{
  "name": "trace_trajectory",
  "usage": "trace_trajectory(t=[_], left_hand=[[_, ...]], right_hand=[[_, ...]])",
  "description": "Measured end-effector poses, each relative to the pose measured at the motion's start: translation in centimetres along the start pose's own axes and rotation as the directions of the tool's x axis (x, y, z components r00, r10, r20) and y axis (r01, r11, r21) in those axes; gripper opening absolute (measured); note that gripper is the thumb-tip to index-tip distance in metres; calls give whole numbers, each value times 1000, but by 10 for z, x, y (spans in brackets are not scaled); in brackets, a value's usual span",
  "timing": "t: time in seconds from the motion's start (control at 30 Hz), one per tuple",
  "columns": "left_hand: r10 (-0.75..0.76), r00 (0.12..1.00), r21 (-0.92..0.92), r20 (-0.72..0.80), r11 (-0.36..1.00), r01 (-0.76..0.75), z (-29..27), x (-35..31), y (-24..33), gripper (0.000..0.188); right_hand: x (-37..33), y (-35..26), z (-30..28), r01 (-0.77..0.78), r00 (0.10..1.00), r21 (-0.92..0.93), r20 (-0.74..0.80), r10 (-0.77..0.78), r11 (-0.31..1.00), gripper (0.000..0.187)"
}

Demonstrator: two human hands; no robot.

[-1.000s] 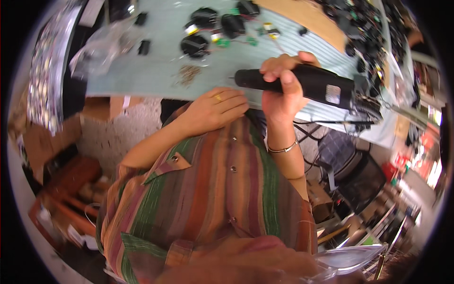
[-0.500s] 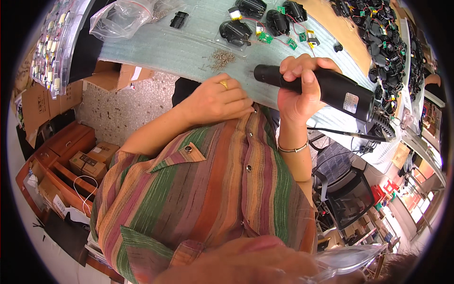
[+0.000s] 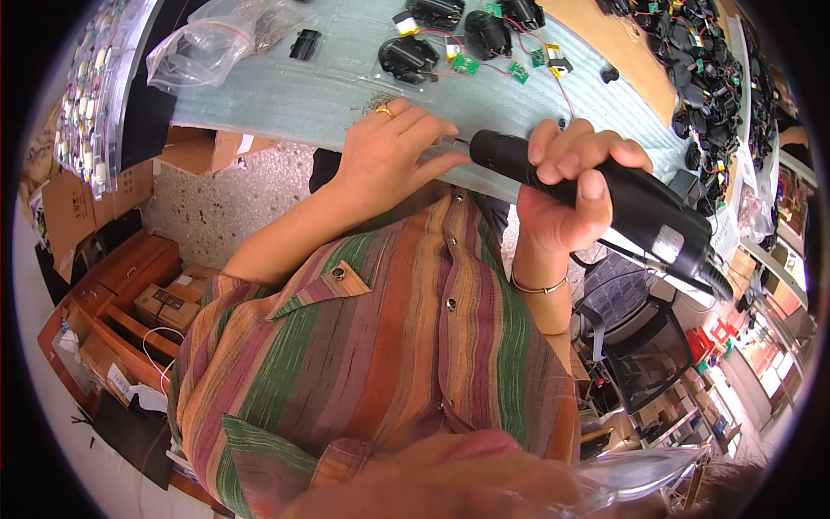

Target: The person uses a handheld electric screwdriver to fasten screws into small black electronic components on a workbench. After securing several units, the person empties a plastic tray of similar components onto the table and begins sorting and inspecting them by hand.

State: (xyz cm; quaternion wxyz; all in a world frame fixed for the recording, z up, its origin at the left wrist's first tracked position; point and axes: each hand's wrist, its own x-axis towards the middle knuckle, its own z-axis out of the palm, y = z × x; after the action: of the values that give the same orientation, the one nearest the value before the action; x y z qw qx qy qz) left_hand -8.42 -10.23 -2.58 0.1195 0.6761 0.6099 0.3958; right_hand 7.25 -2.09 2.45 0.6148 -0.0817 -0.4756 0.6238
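My right hand (image 3: pixel 575 177) is wrapped round a thick black electric screwdriver (image 3: pixel 650 203), its thin bit pointing left. A cord runs from the tool's back end. Close to the bit's tip is my left hand (image 3: pixel 389 154), with a ring on one finger. Its thumb and forefinger stand apart on either side of the tip; any screw there is too small to make out. Partly hidden behind the left hand lies a pile of small screws (image 3: pixel 375 103). Beyond it, a black plastic housing (image 3: pixel 409 59) rests in a clear tray, near a green circuit board (image 3: pixel 465 65).
A clear plastic bag (image 3: pixel 203 52) and a small black part (image 3: pixel 304 44) lie at the table's far left. Many black housings with wires (image 3: pixel 692 69) are heaped on the right. An office chair (image 3: pixel 644 346) stands at the right, cardboard boxes (image 3: pixel 164 307) at the lower left.
My left hand has lifted from in front of my shirt to the bit's tip, its thumb now spread. The screwdriver has moved slightly right and nearer to me; the view has shifted a little.
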Motion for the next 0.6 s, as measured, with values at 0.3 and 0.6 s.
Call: trace_trajectory(t=[0.3, 0.6], left_hand=[[55, 998, -299, 2, 953, -52, 29, 32, 11, 12], [111, 989, -322, 98, 944, -74, 39, 44, 21, 18]], right_hand=[[8, -37, -19, 63, 998, 0, -30, -63, 998, 36], [13, -60, -40, 95, 995, -9, -4, -96, 995, 36]])
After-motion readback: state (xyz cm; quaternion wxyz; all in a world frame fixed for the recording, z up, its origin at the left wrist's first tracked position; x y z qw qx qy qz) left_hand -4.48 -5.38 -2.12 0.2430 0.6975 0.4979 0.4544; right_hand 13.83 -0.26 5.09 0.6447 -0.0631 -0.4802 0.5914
